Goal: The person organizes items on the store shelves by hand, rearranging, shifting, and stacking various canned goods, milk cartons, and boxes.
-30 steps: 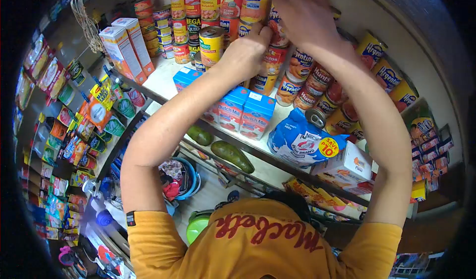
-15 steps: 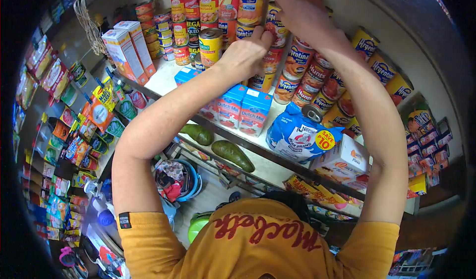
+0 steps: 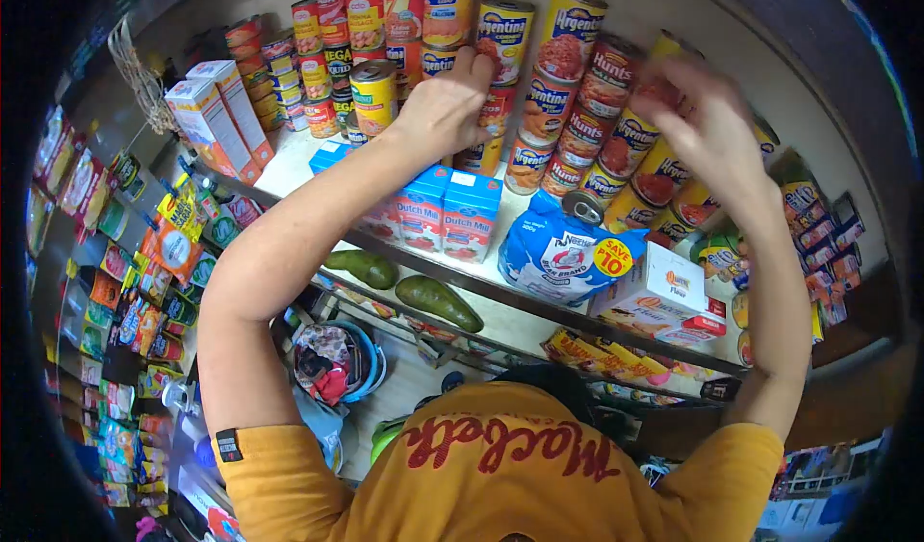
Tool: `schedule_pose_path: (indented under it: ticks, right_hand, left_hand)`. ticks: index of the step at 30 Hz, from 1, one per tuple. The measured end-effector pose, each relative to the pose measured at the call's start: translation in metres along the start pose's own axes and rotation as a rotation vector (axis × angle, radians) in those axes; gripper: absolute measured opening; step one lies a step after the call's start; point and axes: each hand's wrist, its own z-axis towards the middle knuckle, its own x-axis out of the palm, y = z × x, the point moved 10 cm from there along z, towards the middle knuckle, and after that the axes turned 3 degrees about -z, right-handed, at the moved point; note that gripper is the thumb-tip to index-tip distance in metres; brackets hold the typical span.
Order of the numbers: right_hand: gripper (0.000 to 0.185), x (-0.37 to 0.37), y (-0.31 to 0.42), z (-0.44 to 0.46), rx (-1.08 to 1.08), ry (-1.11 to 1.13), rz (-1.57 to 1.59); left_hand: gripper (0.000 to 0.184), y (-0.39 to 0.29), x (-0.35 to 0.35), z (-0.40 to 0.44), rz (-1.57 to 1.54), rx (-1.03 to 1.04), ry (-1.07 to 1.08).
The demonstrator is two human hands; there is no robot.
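Observation:
My left hand (image 3: pixel 450 102) is against the stacked cans, its fingers bent at the side of a yellow Argentina corned beef can (image 3: pixel 504 37); the fingertips are partly hidden. To the right, my right hand (image 3: pixel 695 109) is raised before the yellow cans, blurred, with thumb and fingers apart and nothing visible between them. Between the hands stand a tall Argentina can (image 3: pixel 572 34) on top of a stack and a red Hunt's can (image 3: pixel 611 75). A yellow-labelled can (image 3: pixel 373 97) is left of my left hand.
Dutch Mill boxes (image 3: pixel 471 217), a blue Bear Brand pouch (image 3: pixel 561 255) and a white flour box (image 3: pixel 652 290) line the shelf's front edge. Green avocados (image 3: pixel 438 302) lie on the shelf below. Tall cartons (image 3: pixel 207 126) stand at the left. Hanging sachets (image 3: pixel 173 248) cover the left side.
My right hand has moved right and down from the top of the stacks, uncovering the tall Argentina can. The view has shifted, and my left hand stays by the cans.

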Motion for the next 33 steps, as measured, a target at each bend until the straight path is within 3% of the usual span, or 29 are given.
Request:
schedule_pose_path:
  ticks: [4, 8, 10, 12, 15, 20, 24, 25, 26, 28, 31, 33]
  right_hand:
    - [0.03, -0.008, -0.09, -0.09, 0.426, 0.096, 0.263]
    - [0.033, 0.021, -0.157, -0.183, 0.739, 0.232, 0.506]
    - [0.036, 0.033, -0.169, -0.21, 0.796, 0.341, 0.432]
    - [0.04, 0.044, -0.18, -0.232, 0.855, 0.446, 0.407]
    - [0.05, 0.068, -0.187, -0.241, 0.949, 0.547, 0.523]
    - [0.056, 0.1, -0.178, -0.236, 1.119, 0.484, 0.909]
    - [0.044, 0.129, -0.187, -0.239, 1.09, 0.423, 0.976]
    - [0.047, 0.12, -0.174, -0.225, 1.001, 0.402, 1.01]
    - [0.054, 0.123, -0.182, -0.233, 1.018, 0.454, 0.911]
    - [0.047, 0.112, -0.195, -0.241, 0.949, 0.549, 0.54]
    - [0.016, 0.078, -0.165, -0.213, 0.582, 0.763, 0.067]
    - [0.011, 0.063, -0.15, -0.189, 0.501, 0.619, 0.132]
  left_hand:
    - [0.076, -0.002, -0.009, -0.002, -0.024, 0.065, -0.064]
    - [0.054, 0.004, -0.024, -0.004, 0.062, -0.015, -0.017]
    - [0.041, -0.014, -0.036, -0.007, -0.015, 0.053, -0.049]
    - [0.035, -0.023, -0.017, -0.008, -0.065, 0.096, 0.137]
    - [0.027, -0.043, 0.013, -0.009, -0.295, -0.012, 0.479]
    - [0.023, -0.066, 0.042, -0.004, -0.312, 0.057, 0.694]
    - [0.027, -0.069, 0.059, -0.006, -0.257, 0.07, 0.786]
    - [0.027, -0.067, 0.053, -0.005, -0.242, 0.077, 0.763]
    - [0.027, -0.07, 0.05, -0.005, -0.238, 0.096, 0.75]
    - [0.023, -0.06, 0.041, -0.004, -0.186, 0.025, 0.767]
    - [0.02, -0.045, 0.039, -0.007, -0.175, -0.026, 0.755]
    - [0.02, -0.035, 0.057, -0.01, -0.244, -0.021, 0.802]
